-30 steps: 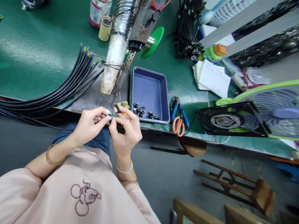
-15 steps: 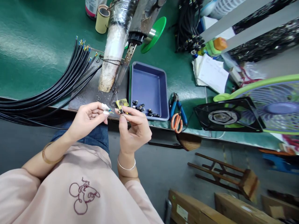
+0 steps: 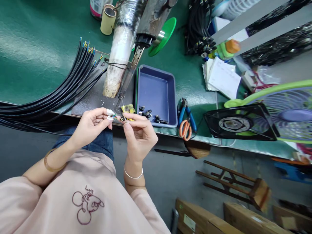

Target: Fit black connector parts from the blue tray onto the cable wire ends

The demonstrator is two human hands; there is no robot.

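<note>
My left hand (image 3: 91, 125) is closed in a pinch on the end of a thin cable with coloured wire tips (image 3: 114, 115), just in front of the bench edge. My right hand (image 3: 140, 133) is closed too, pinching a small black connector (image 3: 122, 119) right beside those wire tips. Both hands meet below the tip of a fixed soldering iron (image 3: 126, 81) and next to a small yellow sponge (image 3: 128, 108). A blue tray (image 3: 156, 87) holding several small black connectors (image 3: 146, 113) lies just right of my hands.
A bundle of black cables (image 3: 60, 94) fans across the green bench (image 3: 36, 48) at left. Blue pliers and orange-handled scissors (image 3: 185, 118) lie right of the tray. Further right are a black fan (image 3: 240, 123) and a green fan (image 3: 287, 110). A wooden stool (image 3: 239, 187) and cardboard boxes (image 3: 219, 217) stand on the floor.
My hands were pressed together a second ago, then drew slightly apart. Now the right hand's pinch with the connector sits close to the wire tips again.
</note>
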